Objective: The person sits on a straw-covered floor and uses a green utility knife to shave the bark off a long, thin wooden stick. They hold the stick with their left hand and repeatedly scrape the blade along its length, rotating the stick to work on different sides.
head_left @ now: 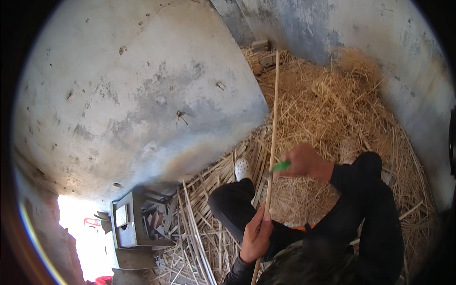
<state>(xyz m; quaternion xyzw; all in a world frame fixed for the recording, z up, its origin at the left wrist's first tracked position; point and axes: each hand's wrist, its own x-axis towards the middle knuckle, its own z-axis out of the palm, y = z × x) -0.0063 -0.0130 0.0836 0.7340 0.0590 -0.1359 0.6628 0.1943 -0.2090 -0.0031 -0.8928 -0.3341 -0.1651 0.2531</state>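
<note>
A long, pale wooden stick (275, 109) runs up from the lower edge, nearly upright in the picture. My left hand (256, 235) is wrapped round its lower part, the thumb lying along it. My right hand (304, 160), blurred by motion, is closed round a small green-handled tool (281, 166). The tool's dark end meets the stick about midway up; its exact shape is too smeared to make out. My legs in dark trousers (235, 204) are bent on both sides of the work, with a white shoe (242, 169) beyond the left knee.
Straw-like shavings (327, 104) heap up ahead and to the right. Long strips (194, 237) lie on the floor at my left, beside a worn wooden cabinet (128, 223). A stained pale wall (156, 95) rises at the left, another wall (399, 42) at the right. Bright light enters lower left.
</note>
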